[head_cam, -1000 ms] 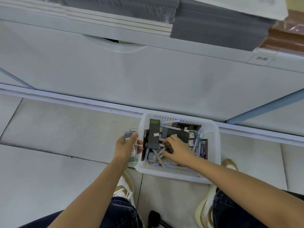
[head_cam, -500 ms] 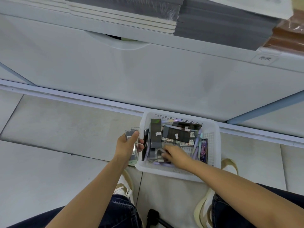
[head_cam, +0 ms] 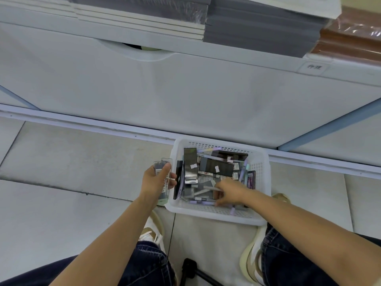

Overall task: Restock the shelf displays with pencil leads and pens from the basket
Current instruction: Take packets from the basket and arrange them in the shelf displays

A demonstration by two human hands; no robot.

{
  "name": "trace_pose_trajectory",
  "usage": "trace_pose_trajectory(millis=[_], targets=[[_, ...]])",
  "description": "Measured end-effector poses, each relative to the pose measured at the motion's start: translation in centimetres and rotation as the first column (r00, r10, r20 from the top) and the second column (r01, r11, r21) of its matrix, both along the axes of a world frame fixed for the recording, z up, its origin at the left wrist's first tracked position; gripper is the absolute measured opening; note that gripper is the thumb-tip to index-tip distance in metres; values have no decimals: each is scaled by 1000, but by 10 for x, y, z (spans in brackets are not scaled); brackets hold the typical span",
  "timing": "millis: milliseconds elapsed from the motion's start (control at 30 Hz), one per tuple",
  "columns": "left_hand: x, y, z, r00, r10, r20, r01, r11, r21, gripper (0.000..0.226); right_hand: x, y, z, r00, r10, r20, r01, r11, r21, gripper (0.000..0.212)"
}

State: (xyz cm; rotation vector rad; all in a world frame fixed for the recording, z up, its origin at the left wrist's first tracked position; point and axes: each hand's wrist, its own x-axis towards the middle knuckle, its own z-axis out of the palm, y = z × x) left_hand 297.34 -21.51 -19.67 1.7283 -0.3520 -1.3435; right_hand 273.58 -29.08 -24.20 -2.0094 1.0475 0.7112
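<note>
Both hands outstretched: left hand (head_cam: 155, 181) grips clear packets (head_cam: 162, 165), right hand (head_cam: 231, 191) reaches downward.

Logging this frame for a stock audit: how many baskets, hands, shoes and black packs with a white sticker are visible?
White basket: 1
Hands: 2, the left hand holding clear packs, the right hand in the basket
Shoes: 2
Black packs with a white sticker: 2
Total: 7
</note>
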Motion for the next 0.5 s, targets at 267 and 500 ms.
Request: trace_pose_trajectory(millis=[267, 500], targets=[[-1, 1, -1, 999, -23, 48, 22, 999, 31, 20, -3, 11, 3, 997, 69, -44, -71, 996, -47, 20], [1, 0, -2, 1000, -14, 28, 13, 999, 40, 19, -15, -10, 17, 964, -215, 153, 170, 949, 264, 9]])
